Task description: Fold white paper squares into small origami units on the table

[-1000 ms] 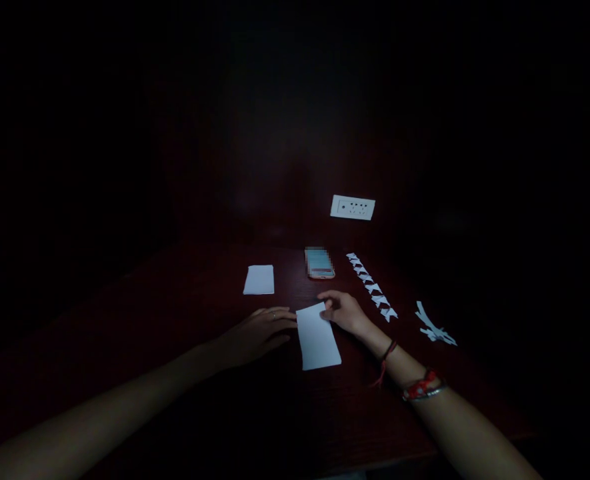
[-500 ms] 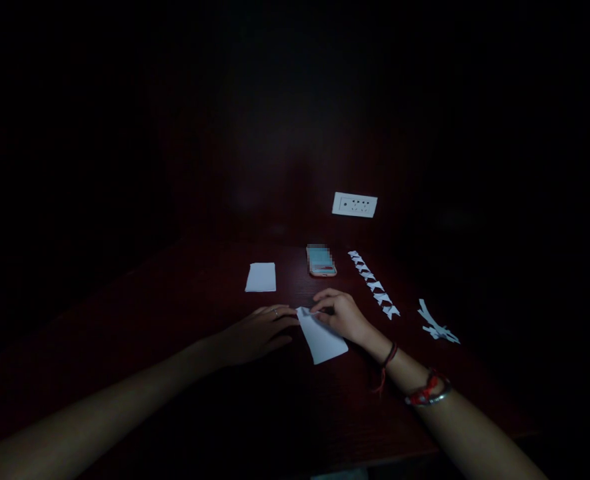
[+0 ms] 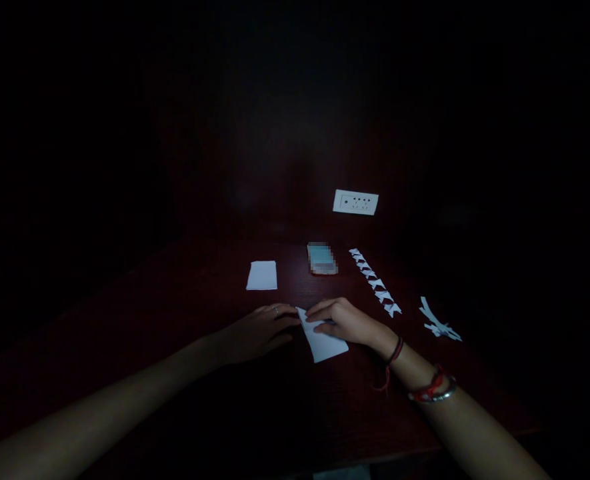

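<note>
A white sheet of paper (image 3: 327, 348) lies on the dark table in front of me, its far edge apparently folded over. My left hand (image 3: 262, 331), with a ring on one finger, rests flat with fingers stretched out. Its fingertips touch the paper's left edge near the far corner. Over the paper's far right part is my right hand (image 3: 342, 320), fingers extended and thumb apart, with the fingertips pressing down on the sheet. That hand hides part of the fold.
A stack of white paper (image 3: 262, 275) lies farther back on the left. Behind the sheet is a phone (image 3: 322, 259), its screen blurred. To the right are a row of small folded paper pieces (image 3: 375, 283) and loose paper strips (image 3: 439, 328). A socket panel (image 3: 355, 202) is on the back wall.
My right hand has come down and slightly toward me, from the far edge onto the sheet, pressing the lifted fold flatter. The left hand stays in place.
</note>
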A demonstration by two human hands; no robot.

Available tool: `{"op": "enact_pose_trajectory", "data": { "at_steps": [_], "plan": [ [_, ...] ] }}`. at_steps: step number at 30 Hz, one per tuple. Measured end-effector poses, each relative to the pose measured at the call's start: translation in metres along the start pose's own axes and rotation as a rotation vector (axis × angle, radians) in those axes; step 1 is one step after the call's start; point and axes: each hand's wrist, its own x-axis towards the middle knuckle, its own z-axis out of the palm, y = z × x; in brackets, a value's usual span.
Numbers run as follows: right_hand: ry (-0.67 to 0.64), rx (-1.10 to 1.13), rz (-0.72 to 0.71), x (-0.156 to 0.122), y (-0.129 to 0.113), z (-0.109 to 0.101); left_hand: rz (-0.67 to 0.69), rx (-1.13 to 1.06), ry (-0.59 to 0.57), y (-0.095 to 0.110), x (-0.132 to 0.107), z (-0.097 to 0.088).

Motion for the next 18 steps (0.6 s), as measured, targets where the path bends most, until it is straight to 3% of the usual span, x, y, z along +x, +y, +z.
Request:
{"op": "enact_pose_trajectory", "data": {
  "at_steps": [7,18],
  "plan": [
    [-0.022,-0.050,-0.056,-0.0014,0.0057,0.0030,0.018,0.006,0.043,-0.0007,0.0001,0.0012],
    [-0.021,-0.096,-0.101,-0.0014,0.0046,0.0057,-0.004,0.047,-0.005,-0.0053,0.0004,0.0063]
  ]
}}
